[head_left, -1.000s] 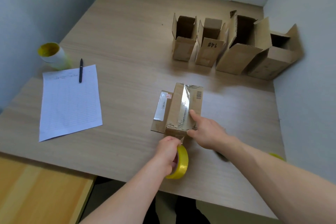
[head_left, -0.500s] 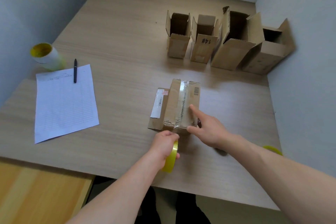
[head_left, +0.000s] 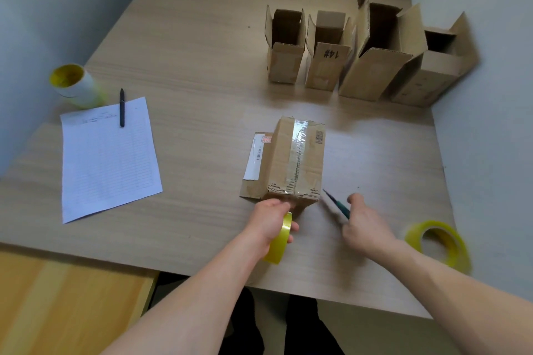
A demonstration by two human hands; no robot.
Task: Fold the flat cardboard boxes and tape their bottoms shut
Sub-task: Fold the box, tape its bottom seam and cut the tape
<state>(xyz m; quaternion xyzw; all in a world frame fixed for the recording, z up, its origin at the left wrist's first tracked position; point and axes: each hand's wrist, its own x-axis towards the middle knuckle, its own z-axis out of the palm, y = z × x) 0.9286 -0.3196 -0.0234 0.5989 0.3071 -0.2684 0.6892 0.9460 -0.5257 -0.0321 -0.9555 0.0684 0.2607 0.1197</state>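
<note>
A small cardboard box (head_left: 291,161) stands bottom-up in the middle of the table, a strip of clear tape running along its seam and down its near face. My left hand (head_left: 269,222) grips a yellow tape roll (head_left: 279,239) just below the box's near edge, the tape still joined to the box. My right hand (head_left: 364,226) is to the right of the box and holds a blurred green-handled cutting tool (head_left: 336,206), its tip pointing toward the box's near right corner.
Several folded boxes (head_left: 366,52) stand open-topped at the back right against the wall. A second yellow tape roll (head_left: 438,242) lies at the right front. A lined sheet (head_left: 106,158) with a pen (head_left: 122,106) and a label roll (head_left: 73,83) sit on the left.
My right hand left the box's taped top, drew back to the right and now holds the cutting tool. My left hand stays at the box's near edge with the roll.
</note>
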